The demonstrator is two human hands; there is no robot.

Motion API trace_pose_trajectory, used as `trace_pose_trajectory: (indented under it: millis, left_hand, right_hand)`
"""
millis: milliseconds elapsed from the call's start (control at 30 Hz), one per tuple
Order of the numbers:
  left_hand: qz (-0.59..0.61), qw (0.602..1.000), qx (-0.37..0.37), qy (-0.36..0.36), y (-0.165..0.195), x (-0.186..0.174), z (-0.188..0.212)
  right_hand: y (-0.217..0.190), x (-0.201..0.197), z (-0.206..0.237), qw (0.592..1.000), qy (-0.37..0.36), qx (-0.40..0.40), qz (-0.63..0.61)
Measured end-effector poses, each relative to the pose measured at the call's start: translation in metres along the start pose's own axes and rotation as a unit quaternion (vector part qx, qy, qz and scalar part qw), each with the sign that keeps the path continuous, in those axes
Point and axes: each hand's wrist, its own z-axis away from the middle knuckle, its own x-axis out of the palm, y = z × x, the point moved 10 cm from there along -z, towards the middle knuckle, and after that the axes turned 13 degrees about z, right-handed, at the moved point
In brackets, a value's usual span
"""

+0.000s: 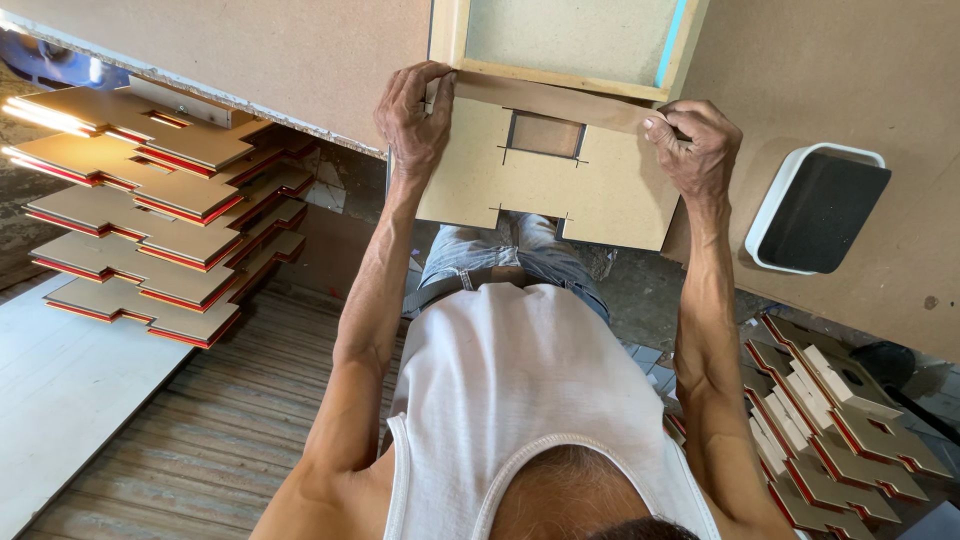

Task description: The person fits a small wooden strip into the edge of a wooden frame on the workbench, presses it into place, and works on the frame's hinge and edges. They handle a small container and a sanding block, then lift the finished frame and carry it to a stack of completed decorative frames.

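I see my left hand [413,118] and right hand [695,145] each closed on an upper corner of a tan fibreboard panel [545,185], flat, with a rectangular window cut near its top and notches along its lower edge. It overhangs the workbench [850,90] edge, butted against a wooden frame [560,45]. A white-rimmed black sanding block [820,208] lies near the bench's right edge.

A white-rimmed tray with black foam [818,208] is blocking the bench right of the right hand [695,150]; bare brown board [300,60] is lying open leftward.
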Motion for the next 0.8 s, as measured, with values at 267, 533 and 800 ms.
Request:
trace_pose_trajectory:
  millis: [267, 533, 800]
  left_hand:
    - [0.093, 0.995, -0.024, 0.019, -0.018, 0.004, 0.01]
    - [0.188, 0.979, -0.082, 0.021, -0.033, 0.007, 0.008]
    - [0.23, 0.966, -0.117, 0.022, -0.032, 0.005, 0.012]
  right_hand:
    - [-0.003, -0.004, -0.005, 0.999, -0.013, -0.025, 0.015]
    - [0.0, -0.005, -0.001, 0.999, -0.022, -0.022, 0.023]
    - [0.008, 0.004, 0.003, 0.998, -0.018, -0.053, 0.026]
